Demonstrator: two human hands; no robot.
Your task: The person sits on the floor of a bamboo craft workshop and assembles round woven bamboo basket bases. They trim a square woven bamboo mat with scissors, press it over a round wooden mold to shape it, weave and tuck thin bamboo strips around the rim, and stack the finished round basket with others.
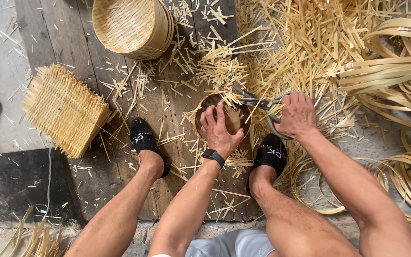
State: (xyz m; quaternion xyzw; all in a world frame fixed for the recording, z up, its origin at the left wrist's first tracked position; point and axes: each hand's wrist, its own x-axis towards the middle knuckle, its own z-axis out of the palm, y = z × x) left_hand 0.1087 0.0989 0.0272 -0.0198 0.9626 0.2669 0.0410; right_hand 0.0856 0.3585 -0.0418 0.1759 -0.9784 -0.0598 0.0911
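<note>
Round disc [231, 119] under left hand [220, 133], scissors [262, 107] alongside, bamboo offcuts [224, 66] around

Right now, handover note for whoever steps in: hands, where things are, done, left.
Left hand: pressing down on a round brown form laid over woven bamboo on the plank floor.
Right hand: gripping scissors, blades at the form's upper right edge.
Square woven mats stacked at left; round woven trays stacked at top; bamboo hoops at right.
Done: offcut strips litter the floor, so much trimming has happened.
Left: strip ends stick out around the form, uncut.
</note>
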